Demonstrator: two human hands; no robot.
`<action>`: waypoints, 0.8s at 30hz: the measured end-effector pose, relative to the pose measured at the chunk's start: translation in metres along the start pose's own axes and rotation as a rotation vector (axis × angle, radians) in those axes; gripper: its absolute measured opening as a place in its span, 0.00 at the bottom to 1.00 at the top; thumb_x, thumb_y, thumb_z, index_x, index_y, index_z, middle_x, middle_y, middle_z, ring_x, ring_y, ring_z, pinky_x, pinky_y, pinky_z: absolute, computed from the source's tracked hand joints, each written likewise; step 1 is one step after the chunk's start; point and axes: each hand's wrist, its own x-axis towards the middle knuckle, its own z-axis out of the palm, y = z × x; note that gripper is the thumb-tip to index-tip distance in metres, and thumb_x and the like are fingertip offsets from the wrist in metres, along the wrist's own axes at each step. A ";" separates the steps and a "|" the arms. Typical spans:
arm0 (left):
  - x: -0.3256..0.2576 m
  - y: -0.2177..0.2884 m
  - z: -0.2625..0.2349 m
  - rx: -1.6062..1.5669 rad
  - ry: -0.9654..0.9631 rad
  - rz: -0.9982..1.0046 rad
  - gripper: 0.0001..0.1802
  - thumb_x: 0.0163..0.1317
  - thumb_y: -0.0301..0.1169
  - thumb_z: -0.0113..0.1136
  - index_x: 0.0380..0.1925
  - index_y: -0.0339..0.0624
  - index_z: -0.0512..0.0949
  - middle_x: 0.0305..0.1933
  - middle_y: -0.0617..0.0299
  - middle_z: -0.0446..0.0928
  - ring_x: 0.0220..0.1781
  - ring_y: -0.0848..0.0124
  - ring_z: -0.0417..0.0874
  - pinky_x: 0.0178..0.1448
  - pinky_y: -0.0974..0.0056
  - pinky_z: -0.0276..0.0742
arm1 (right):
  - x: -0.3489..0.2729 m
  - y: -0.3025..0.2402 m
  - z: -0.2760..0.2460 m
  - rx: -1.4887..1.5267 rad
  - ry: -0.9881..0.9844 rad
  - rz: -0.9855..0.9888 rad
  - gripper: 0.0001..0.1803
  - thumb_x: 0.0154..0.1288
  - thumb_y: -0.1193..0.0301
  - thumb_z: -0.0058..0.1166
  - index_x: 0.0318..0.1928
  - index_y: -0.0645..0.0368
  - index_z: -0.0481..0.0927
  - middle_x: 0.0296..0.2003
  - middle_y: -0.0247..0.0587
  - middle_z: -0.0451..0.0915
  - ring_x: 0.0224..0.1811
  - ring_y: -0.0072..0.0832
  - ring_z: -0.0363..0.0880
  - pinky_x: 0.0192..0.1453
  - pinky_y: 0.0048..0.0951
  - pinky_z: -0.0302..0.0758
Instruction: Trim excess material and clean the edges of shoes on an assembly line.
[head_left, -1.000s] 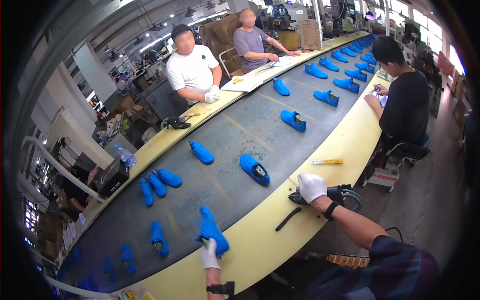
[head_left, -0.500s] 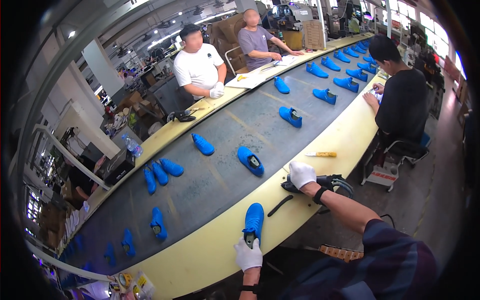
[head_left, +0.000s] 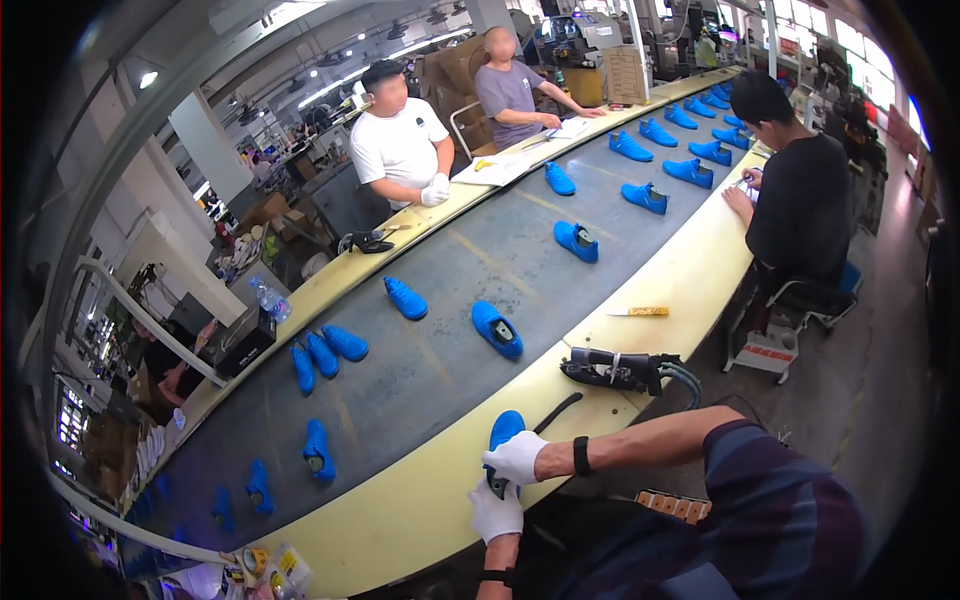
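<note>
A blue shoe (head_left: 508, 425) with a dark green shoe last (head_left: 498, 488) in it rests on the pale yellow bench edge (head_left: 420, 530) in front of me. My left hand (head_left: 497, 513), in a white glove, grips its heel end. Across the laces and collar lies my right hand (head_left: 514, 458), also gloved, its fingers closed on the shoe; they hide most of the upper. Beyond the toe is a black curved strip (head_left: 558, 412). A black tool (head_left: 622, 371) with grey hoses lies to the right, untouched.
A grey conveyor belt (head_left: 440, 375) carries several blue shoes, one (head_left: 497, 330) just across from me. A yellow-handled knife (head_left: 645, 312) lies on the bench. Two people stand across the belt; another person (head_left: 800, 190) sits at right. A water bottle (head_left: 270, 300) stands far left.
My right hand has left the black tool and moved left onto the shoe, closing over its laces and collar. My left hand keeps hold of the heel end.
</note>
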 end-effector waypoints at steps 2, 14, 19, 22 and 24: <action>-0.001 -0.001 0.000 -0.056 0.001 -0.023 0.30 0.70 0.52 0.67 0.63 0.46 0.75 0.57 0.41 0.79 0.56 0.37 0.85 0.60 0.38 0.80 | 0.003 -0.002 -0.004 -0.028 0.032 -0.039 0.18 0.61 0.61 0.70 0.43 0.61 0.83 0.28 0.51 0.87 0.31 0.52 0.90 0.31 0.50 0.83; 0.000 -0.004 -0.002 0.056 -0.021 -0.003 0.34 0.71 0.57 0.64 0.62 0.40 0.76 0.56 0.37 0.79 0.55 0.35 0.86 0.57 0.37 0.82 | 0.043 -0.014 -0.013 -0.278 -0.307 -0.203 0.13 0.61 0.69 0.68 0.44 0.62 0.87 0.33 0.51 0.90 0.39 0.51 0.93 0.38 0.50 0.87; 0.020 -0.003 -0.004 0.088 -0.110 0.024 0.32 0.71 0.56 0.64 0.56 0.37 0.79 0.50 0.35 0.82 0.53 0.36 0.87 0.54 0.38 0.84 | 0.058 -0.016 -0.008 -0.312 -0.404 -0.235 0.13 0.57 0.70 0.71 0.44 0.58 0.89 0.33 0.49 0.90 0.40 0.50 0.93 0.39 0.49 0.87; 0.015 -0.007 0.008 0.071 0.010 0.076 0.30 0.71 0.53 0.64 0.55 0.36 0.79 0.49 0.36 0.82 0.51 0.37 0.87 0.52 0.39 0.84 | 0.065 -0.018 -0.010 -0.325 -0.430 -0.266 0.12 0.55 0.71 0.72 0.42 0.58 0.90 0.32 0.48 0.90 0.39 0.51 0.93 0.38 0.48 0.87; 0.012 -0.016 0.018 0.014 0.117 0.110 0.29 0.71 0.52 0.65 0.56 0.36 0.79 0.50 0.37 0.82 0.51 0.38 0.87 0.52 0.40 0.83 | 0.063 -0.012 -0.014 -0.309 -0.384 -0.317 0.13 0.56 0.70 0.71 0.43 0.58 0.88 0.31 0.48 0.89 0.38 0.51 0.92 0.36 0.49 0.86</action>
